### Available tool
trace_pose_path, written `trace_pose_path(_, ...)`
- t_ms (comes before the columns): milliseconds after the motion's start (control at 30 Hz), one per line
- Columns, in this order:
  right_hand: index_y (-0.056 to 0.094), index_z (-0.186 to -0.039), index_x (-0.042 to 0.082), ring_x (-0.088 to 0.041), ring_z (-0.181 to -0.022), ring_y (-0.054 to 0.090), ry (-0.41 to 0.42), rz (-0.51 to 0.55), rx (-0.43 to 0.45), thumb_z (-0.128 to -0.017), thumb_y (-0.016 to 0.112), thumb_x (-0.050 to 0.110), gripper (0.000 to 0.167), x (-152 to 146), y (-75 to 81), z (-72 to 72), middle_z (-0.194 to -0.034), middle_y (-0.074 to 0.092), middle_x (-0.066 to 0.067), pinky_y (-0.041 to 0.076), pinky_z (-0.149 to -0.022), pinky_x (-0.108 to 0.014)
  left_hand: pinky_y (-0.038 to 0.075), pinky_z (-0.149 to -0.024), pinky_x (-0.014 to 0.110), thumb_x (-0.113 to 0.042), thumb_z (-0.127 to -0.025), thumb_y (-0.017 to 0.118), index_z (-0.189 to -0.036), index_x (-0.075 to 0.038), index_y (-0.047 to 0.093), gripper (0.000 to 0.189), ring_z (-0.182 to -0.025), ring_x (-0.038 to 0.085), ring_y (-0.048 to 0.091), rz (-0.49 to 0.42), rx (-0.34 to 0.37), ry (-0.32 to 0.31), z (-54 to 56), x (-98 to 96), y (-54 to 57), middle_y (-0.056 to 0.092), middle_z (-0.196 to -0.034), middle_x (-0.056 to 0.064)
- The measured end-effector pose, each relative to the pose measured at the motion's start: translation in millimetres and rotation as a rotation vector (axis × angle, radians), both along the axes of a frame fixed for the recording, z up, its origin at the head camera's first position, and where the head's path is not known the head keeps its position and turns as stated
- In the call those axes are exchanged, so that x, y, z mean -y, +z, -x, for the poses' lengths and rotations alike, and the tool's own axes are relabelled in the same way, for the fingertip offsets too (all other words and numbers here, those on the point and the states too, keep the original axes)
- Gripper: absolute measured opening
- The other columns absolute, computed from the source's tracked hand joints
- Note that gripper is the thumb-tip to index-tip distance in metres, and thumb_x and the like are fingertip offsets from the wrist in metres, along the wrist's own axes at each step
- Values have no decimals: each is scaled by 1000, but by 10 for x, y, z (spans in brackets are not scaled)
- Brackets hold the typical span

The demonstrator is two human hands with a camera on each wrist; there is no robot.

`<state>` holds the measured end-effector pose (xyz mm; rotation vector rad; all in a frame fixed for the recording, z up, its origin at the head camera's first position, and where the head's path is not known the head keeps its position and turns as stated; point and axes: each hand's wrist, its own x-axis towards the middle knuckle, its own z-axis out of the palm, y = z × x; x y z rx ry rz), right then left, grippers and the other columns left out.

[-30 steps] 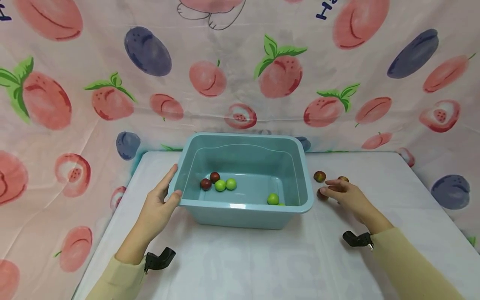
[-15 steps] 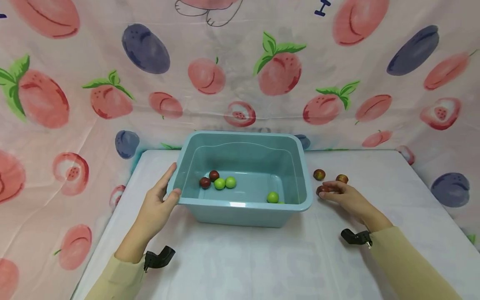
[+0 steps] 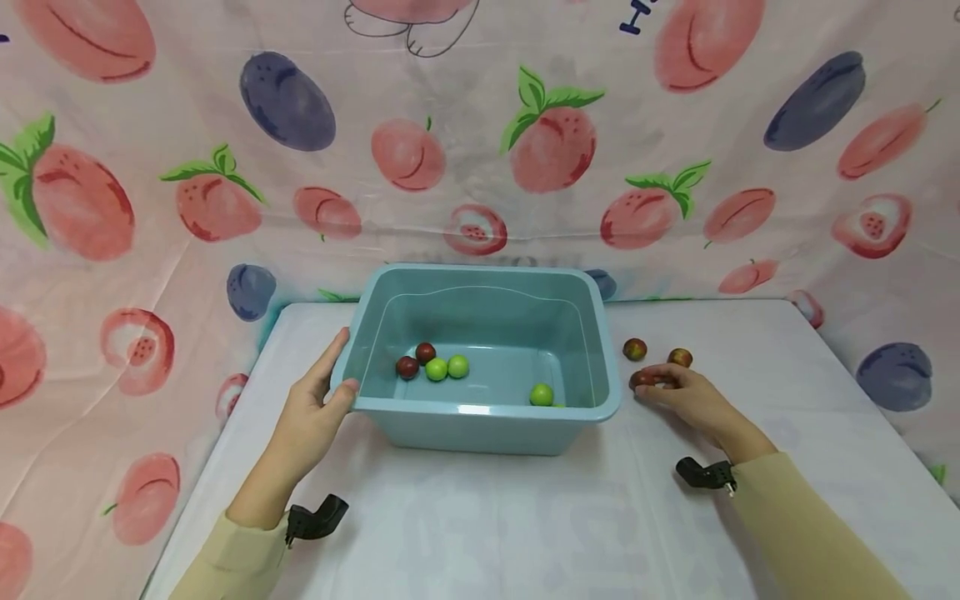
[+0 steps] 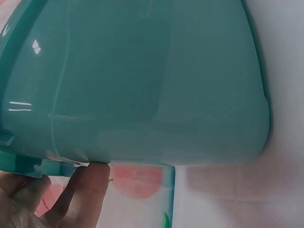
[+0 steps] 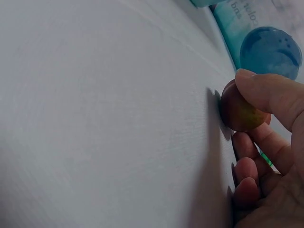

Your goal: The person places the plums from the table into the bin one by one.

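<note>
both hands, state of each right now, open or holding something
Left hand: open, fingers touching the left side of the blue bin.
Right hand: closed, pinching a dark reddish fruit.

A white worktop [image 3: 480, 517], faintly creased, carries a pale blue-green tub [image 3: 480, 429] standing upright toward the far side, near the middle. To its right, a mottled round fruit [image 3: 634, 349] lies just beside the tub, with a second mottled fruit [image 3: 680, 357] farther right. Slightly nearer, a dark red fruit [image 3: 642, 380] is pinched in the right hand [image 3: 693, 400], low over the white surface; whether the fruit touches it cannot be told. Soft shadows fall across the right side.
</note>
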<state>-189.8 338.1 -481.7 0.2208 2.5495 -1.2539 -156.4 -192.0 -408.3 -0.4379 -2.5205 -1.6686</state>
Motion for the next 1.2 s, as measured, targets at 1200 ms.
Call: trace_pose_path(1200,47,-135,4,-35,-122,40,-8,36,35,-87,63,57,74,4,89,5,-134,47,-20,37,-97,-52,34,-104,46,-16,-100,49,-153,-32,25,60,-140,24,28,-20,-18,6,-11,8,28,26,-156,-3)
